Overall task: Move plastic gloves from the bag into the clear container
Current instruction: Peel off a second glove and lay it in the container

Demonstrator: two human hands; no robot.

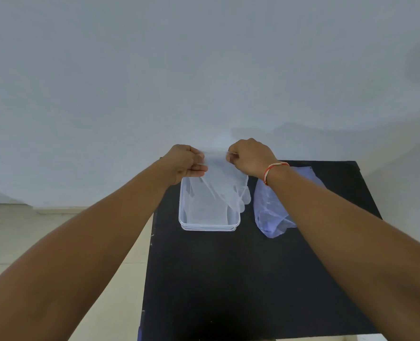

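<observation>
Plastic glove (225,190), one item, thin and see-through: you hold it by its cuff edge, stretched between both hands, raised over the far end of the clear container. Its fingers hang down toward 5 o'clock, drooping over the container's far right corner and right rim; whether they touch the rim cannot be told.

Counter (228,279), black, square-topped: largest item, filling the lower middle of the view, set against a pale wall.

Bag (269,212), bluish translucent plastic: lies flat on the counter at 3 o'clock of the container, just beside it and apart from it, partly hidden under your right forearm. Its contents cannot be made out.

Clear container (209,226), rectangular, open-topped: stands on the counter near its far left part, long side running away from you. A faint pale layer shows inside; what it is cannot be told.

Left hand (185,163): grip closed, thumb and fingers pinching the glove's cuff at the 9 o'clock end.

Right hand (249,156): grip closed, pinching the cuff at the 3 o'clock end.

Wrist thread (273,169), red and white: tied round your right wrist.
</observation>
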